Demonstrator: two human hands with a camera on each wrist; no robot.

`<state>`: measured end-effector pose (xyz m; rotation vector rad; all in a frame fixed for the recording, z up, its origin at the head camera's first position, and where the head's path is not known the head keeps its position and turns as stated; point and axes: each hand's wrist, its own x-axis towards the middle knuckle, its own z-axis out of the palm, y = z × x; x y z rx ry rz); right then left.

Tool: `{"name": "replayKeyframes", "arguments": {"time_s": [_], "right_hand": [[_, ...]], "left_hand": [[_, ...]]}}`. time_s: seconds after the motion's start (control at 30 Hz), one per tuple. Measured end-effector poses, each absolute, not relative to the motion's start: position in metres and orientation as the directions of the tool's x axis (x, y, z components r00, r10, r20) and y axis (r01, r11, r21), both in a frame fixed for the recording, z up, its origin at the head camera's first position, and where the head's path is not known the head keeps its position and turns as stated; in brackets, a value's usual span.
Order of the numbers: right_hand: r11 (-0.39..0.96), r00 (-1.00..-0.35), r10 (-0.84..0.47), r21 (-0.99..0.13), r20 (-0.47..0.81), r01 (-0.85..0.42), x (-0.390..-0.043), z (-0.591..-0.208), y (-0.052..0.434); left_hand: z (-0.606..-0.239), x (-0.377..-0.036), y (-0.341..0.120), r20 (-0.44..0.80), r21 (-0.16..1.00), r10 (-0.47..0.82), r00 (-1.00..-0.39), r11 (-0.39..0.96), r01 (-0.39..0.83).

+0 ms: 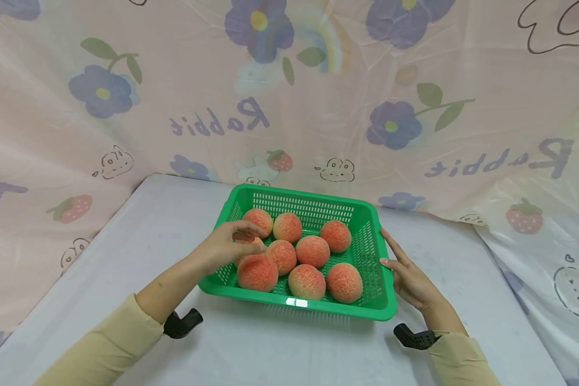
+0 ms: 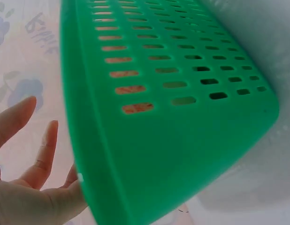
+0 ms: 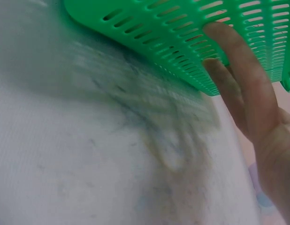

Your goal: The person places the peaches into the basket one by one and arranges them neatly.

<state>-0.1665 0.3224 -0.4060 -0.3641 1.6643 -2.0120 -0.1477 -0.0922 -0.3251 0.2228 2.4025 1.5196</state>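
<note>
A green slotted basket (image 1: 377, 303) sits in the middle of the table and holds several pink-orange peaches (image 1: 312, 251). My left hand (image 1: 235, 239) reaches over the basket's left rim, its fingers hovering over a partly hidden peach (image 1: 257, 244). In the left wrist view the left hand's fingers (image 2: 44, 150) are spread and hold nothing, beside the basket wall (image 2: 173, 140). My right hand (image 1: 404, 272) lies with straight fingers against the basket's right side. In the right wrist view its fingers (image 3: 239, 79) touch the slotted wall (image 3: 182, 33).
The basket stands on a white table (image 1: 164, 230) that runs out to both sides. A flower-printed cloth (image 1: 318, 107) hangs behind and around it. Black wrist mounts (image 1: 182, 323) (image 1: 415, 338) show at both sleeves.
</note>
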Motion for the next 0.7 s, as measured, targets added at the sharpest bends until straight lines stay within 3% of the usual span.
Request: {"name": "replayKeyframes", "arguments": {"time_s": [0.33, 0.57, 0.7], "right_hand": [[-0.023, -0.874, -0.454, -0.978, -0.175, 0.209, -0.158, -0.402, 0.326], [0.187, -0.935, -0.278, -0.968, -0.218, 0.170, -0.153, -0.396, 0.321], [0.135, -0.969, -0.200, -0.984, -0.144, 0.118, -0.149, -0.390, 0.323]], "left_hand": [[-0.314, -0.154, -0.101, -0.124, 0.881, 0.219, -0.968, 0.474, -0.006], [-0.309, -0.157, -0.114, -0.079, 0.864, 0.144, -0.986, 0.504, 0.004], [-0.310, -0.156, -0.123, -0.020, 0.875, 0.092, -0.996, 0.482, 0.028]]}}
